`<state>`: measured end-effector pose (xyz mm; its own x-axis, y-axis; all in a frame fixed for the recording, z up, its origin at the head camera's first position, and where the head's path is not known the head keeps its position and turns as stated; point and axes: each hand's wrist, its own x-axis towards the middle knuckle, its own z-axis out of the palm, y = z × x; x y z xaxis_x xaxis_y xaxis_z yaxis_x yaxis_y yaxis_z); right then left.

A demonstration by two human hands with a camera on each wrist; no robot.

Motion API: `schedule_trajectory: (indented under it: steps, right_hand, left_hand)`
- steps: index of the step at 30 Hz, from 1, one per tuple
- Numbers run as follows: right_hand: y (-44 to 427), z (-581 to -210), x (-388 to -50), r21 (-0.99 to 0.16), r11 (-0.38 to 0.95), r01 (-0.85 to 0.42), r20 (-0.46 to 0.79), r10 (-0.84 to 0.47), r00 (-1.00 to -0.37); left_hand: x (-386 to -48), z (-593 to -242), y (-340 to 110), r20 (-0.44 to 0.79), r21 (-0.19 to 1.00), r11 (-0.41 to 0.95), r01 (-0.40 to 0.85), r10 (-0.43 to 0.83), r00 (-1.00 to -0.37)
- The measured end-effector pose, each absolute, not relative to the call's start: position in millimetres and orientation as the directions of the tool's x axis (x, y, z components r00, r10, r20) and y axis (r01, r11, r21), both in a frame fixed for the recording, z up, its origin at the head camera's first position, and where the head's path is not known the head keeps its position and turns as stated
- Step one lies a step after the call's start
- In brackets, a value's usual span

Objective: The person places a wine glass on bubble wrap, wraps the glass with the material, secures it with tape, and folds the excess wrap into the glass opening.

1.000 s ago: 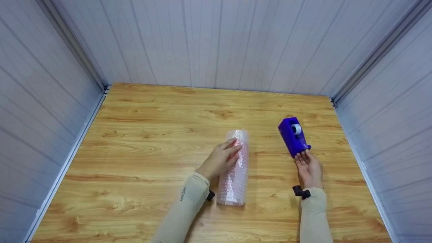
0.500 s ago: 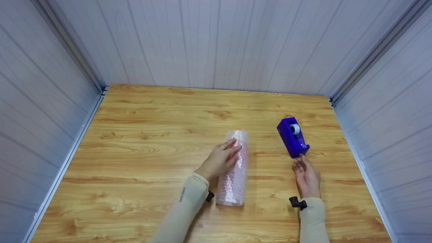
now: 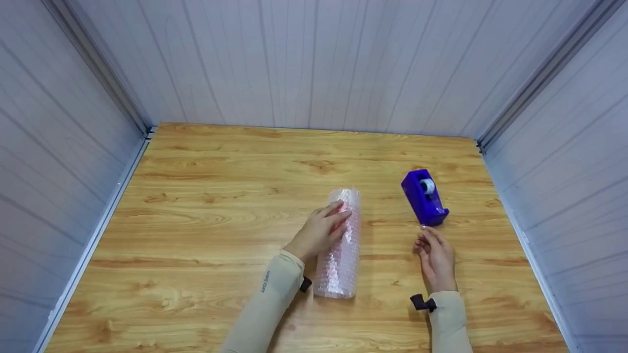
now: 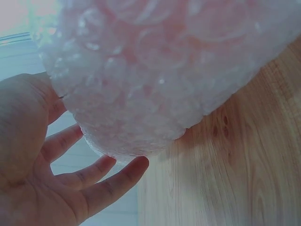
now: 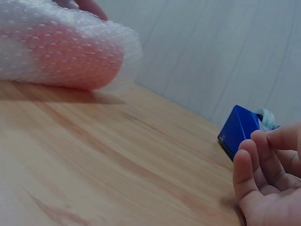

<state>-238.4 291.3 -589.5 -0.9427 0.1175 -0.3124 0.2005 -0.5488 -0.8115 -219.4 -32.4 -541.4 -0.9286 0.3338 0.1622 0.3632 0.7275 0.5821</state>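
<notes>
A bubble-wrapped cylinder (image 3: 338,274), with something pinkish red showing through the clear wrap, lies lengthwise on the table. My left hand (image 3: 316,235) rests on its upper left side, fingers spread and only slightly bent. In the left wrist view, fingertips (image 4: 138,165) touch the bubble wrap. A blue tape dispenser (image 3: 422,198) with a white roll of tape (image 3: 427,186) stands at the right. Just in front of it, my right hand (image 3: 437,257) pinches a small clear piece of tape (image 3: 423,226) between thumb and forefinger; the tape is barely visible.
The wood-patterned table (image 3: 221,220) is bounded by a pale panelled back wall (image 3: 289,63) and side walls (image 3: 59,147). Beige sleeves with black wrist mounts cover both forearms.
My right hand has drawn back from the dispenser's front end and shifted left, its thumb and forefinger now together. The left hand and the wrapped cylinder stay put.
</notes>
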Motion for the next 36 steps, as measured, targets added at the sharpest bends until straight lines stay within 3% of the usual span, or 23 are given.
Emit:
schedule_trajectory:
  steps: [9,36]
  right_hand:
    - [258.9,-569.5,-233.2,-0.890,-0.432,0.148,-0.175,0.024,-0.984]
    - [195.2,-548.2,-236.1,-0.980,-0.183,0.074,-0.042,-0.173,-0.984]
  left_hand:
    - [-218.9,-541.0,-32.7,0.173,0.576,0.728,0.373,0.337,-0.925]
    - [-222.8,-534.8,-33.8,0.157,0.529,0.759,0.379,0.352,-0.923]
